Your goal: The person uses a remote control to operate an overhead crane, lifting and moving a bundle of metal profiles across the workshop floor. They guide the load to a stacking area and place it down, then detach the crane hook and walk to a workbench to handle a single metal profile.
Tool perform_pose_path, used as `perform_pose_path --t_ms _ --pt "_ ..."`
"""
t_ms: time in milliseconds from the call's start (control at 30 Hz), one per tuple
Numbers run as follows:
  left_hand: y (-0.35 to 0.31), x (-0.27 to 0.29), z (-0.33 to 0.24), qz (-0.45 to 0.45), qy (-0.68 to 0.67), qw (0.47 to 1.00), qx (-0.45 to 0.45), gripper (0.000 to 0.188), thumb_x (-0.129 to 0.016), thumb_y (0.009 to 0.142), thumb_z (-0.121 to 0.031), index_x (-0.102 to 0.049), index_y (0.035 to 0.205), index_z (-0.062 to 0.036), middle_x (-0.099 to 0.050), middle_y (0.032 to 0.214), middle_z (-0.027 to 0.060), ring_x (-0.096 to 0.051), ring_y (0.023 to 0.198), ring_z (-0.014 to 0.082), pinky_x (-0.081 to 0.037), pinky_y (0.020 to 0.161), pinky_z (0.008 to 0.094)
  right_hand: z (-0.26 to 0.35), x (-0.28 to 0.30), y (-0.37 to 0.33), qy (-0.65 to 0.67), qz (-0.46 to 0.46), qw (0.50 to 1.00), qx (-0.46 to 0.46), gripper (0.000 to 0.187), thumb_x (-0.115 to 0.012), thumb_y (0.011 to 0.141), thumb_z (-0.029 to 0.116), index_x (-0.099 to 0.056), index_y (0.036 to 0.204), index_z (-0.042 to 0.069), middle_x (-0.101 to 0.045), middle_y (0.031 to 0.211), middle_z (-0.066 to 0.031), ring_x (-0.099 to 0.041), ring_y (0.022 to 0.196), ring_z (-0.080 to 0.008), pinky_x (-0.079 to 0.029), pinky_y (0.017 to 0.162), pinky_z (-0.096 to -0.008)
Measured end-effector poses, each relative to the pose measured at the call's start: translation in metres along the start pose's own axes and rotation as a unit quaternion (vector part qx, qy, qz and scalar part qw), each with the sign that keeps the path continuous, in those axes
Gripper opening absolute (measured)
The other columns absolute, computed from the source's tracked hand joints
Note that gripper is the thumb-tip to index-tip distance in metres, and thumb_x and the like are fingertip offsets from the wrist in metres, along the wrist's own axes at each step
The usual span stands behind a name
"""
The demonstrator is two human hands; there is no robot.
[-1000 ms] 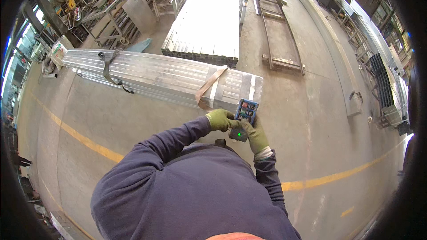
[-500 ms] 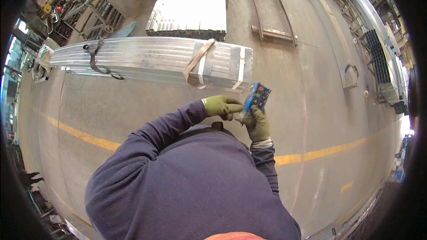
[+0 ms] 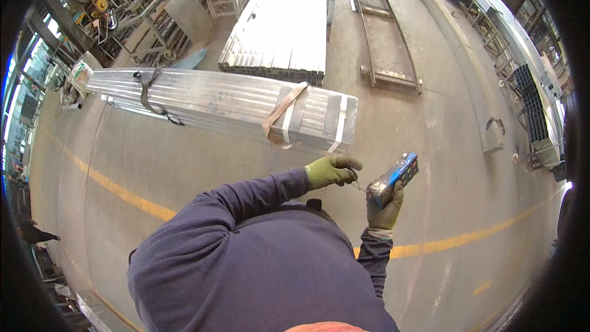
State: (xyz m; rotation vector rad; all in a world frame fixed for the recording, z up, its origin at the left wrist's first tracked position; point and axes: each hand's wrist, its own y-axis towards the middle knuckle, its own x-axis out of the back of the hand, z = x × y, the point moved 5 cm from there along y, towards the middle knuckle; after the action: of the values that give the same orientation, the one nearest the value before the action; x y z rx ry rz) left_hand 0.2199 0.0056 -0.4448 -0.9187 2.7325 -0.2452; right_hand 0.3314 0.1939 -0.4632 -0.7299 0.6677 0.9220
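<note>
The right grip (image 3: 384, 213) clasped the blue controller (image 3: 397, 176), likely light, stiff, best held mid-body; left of it, the left grip (image 3: 329, 173) curled, contents unclear.

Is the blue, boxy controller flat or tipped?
Tipped: the blue, boxy controller, in the green-gloved right hand, shows its long side.

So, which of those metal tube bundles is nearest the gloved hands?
The crosswise bundle just beyond the left hand, with a brown strap near its right end; the bright stack lies farther off, the dark-ended stack far right.
</note>
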Motion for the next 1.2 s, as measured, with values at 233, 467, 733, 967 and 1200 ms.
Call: perform_pose_path --t_ms 233,467,733,967,1200 --pt "0.024 0.001 0.012 -0.026 0.011 0.997 0.074 0.042 -0.065 0.100 -0.020 -0.062 0.140 -0.0063 -0.072 0.118 0.0092 -0.071 0.100 0.0170 -0.059 0.079 0.0320 0.005 0.004 0.007 0.003 -0.014 1.000 0.007 0.043 -0.071 0.096 0.043 -0.063 0.115 0.006 -0.068 0.099 -0.0078 -0.067 0.085 -0.0225 -0.057 0.073 -0.0379" --pt "0.062 -0.004 0.025 0.029 0.023 0.996 0.078 0.033 -0.061 0.105 -0.025 -0.066 0.136 -0.0138 -0.073 0.093 0.0012 -0.063 0.080 0.0091 -0.049 0.069 0.0262 0.032 0.010 0.035 0.036 0.001 0.999 0.028 0.044 -0.073 0.095 0.043 -0.062 0.116 0.006 -0.068 0.098 -0.0078 -0.067 0.083 -0.0228 -0.058 0.074 -0.0395" --pt "0.163 -0.023 0.018 0.136 0.070 0.982 0.113 0.034 -0.060 0.106 -0.024 -0.065 0.137 -0.0114 -0.069 0.094 0.0003 -0.066 0.086 0.0108 -0.055 0.084 0.0302 0.093 0.038 0.092 0.057 -0.047 0.995 0.067 0.043 -0.071 0.096 0.043 -0.063 0.120 0.008 -0.071 0.103 -0.0080 -0.068 0.088 -0.0228 -0.060 0.080 -0.0429" --pt "0.251 -0.037 -0.018 0.206 0.117 0.970 0.046 0.037 -0.056 0.106 -0.028 -0.063 0.139 -0.0120 -0.066 0.088 0.0010 -0.066 0.084 0.0112 -0.055 0.083 0.0306 0.143 0.050 0.154 0.085 -0.058 0.991 0.085 0.047 -0.074 0.094 0.049 -0.065 0.119 0.010 -0.072 0.103 -0.0069 -0.070 0.086 -0.0211 -0.061 0.082 -0.0415" --pt "0.294 -0.017 -0.044 0.145 0.116 0.979 0.082 0.039 -0.058 0.106 -0.026 -0.062 0.142 -0.0119 -0.072 0.094 0.0062 -0.069 0.085 0.0135 -0.056 0.086 0.0328 0.164 0.055 0.236 0.023 -0.053 0.998 0.036 0.041 -0.074 0.096 0.045 -0.064 0.115 0.009 -0.069 0.098 -0.0054 -0.066 0.081 -0.0197 -0.058 0.074 -0.0397"
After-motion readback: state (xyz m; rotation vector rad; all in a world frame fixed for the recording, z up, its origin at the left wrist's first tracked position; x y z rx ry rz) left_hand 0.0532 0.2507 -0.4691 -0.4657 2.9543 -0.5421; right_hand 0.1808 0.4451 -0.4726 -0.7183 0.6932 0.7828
